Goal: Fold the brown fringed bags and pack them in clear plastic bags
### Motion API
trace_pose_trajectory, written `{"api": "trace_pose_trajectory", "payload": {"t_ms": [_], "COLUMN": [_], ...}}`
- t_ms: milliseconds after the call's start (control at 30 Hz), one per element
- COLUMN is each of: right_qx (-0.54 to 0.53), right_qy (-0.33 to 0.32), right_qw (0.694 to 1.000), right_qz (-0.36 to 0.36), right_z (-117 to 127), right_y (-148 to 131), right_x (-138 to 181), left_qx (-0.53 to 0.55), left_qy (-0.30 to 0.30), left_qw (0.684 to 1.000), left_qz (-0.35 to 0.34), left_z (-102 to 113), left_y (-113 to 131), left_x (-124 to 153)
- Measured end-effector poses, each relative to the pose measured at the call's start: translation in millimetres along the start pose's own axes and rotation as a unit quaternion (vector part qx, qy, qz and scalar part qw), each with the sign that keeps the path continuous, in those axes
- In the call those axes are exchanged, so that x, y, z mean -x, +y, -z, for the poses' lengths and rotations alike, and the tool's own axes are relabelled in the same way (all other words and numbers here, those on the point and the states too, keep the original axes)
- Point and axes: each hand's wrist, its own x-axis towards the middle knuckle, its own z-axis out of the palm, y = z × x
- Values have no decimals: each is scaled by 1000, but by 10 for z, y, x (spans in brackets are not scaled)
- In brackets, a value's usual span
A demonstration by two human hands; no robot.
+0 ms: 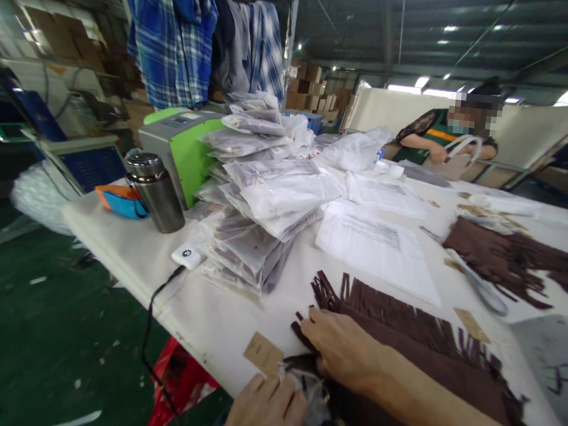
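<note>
A dark brown fringed garment (pixel 416 346) lies flat on the white table (pixel 134 252) in front of me. My right hand (pixel 346 349) rests on its left end, fingers stretched over the fringe. At the table's near edge my left hand (pixel 264 415) is closed on a crumpled clear plastic bag (pixel 309 393), with the garment's brown end at its mouth. A small brown cardboard tag (pixel 263 353) lies just left of both hands.
A leaning stack of bagged garments (pixel 258 217), printed papers (pixel 376 245), scissors (pixel 482 289) and another brown fringed piece (pixel 511 258) lie beyond. A steel flask (pixel 155 190) and green-grey machine (pixel 180 143) stand left. A co-worker (pixel 442 138) works at the far end.
</note>
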Motion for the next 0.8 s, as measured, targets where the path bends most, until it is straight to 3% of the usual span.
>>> {"api": "trace_pose_trajectory", "payload": {"t_ms": [167,267,433,533,633,800], "right_qx": [-31,-38,-1,-12,-44,-131], "right_qy": [54,80,-26,-33,-4,110], "right_qw": [997,995,999,998,999,981], "right_qz": [-39,-41,40,43,13,-97], "right_z": [63,226,249,125,22,-43], "right_y": [206,148,-130,-160,-48,140], "right_x": [-25,14,16,-32,-58,-15], "left_qx": [-21,-3,-6,2,5,10], "left_qy": [-3,4,-27,-28,-37,-71], "left_qw": [1000,1000,999,999,999,997], "left_qz": [-15,-25,-25,-35,-29,-33], "left_z": [-2,-31,-21,-23,-75,-157], "left_y": [23,6,-10,-21,-32,-51], "left_x": [2,-4,-15,-13,8,-2]}}
